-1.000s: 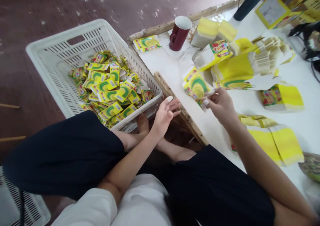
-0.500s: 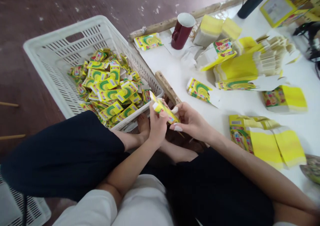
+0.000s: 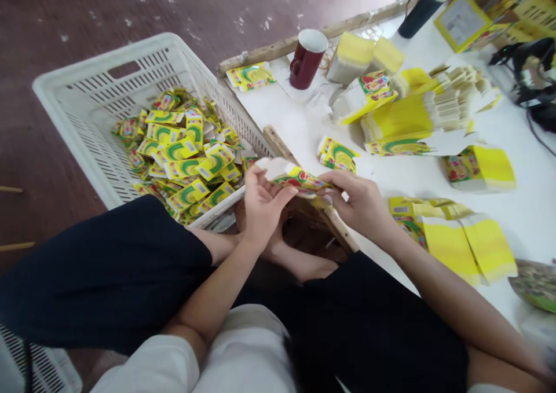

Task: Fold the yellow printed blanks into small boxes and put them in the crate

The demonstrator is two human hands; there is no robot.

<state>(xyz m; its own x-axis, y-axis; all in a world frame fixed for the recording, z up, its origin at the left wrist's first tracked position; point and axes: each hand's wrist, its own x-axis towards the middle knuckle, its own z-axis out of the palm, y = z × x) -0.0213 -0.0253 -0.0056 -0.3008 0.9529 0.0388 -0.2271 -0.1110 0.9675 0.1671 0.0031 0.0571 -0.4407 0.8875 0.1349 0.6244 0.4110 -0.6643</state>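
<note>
A small printed carton (image 3: 299,177), yellow, green and red with a white flap, is stretched between my two hands above the table's near corner. My left hand (image 3: 264,210) grips its left end, thumb below and fingers behind. At the right end, my right hand (image 3: 362,203) pinches it between thumb and fingers. Just beyond them a similar carton (image 3: 337,153) lies on the white table (image 3: 299,121). To the left, a white plastic crate (image 3: 72,92) holds many small yellow-green cartons (image 3: 180,150) in a loose heap.
Stacks of flat yellow cartons (image 3: 397,118) and further bundles (image 3: 460,245) occupy the table. A maroon mug (image 3: 306,63) and a dark tumbler (image 3: 421,14) stand toward the back. A wooden edge strip (image 3: 278,141) runs beside the crate. Black cables (image 3: 527,72) lie at far right.
The carton has turned to lie more level, showing its red printed side and a white flap. My right hand has moved right and up; my left hand has shifted slightly left.
</note>
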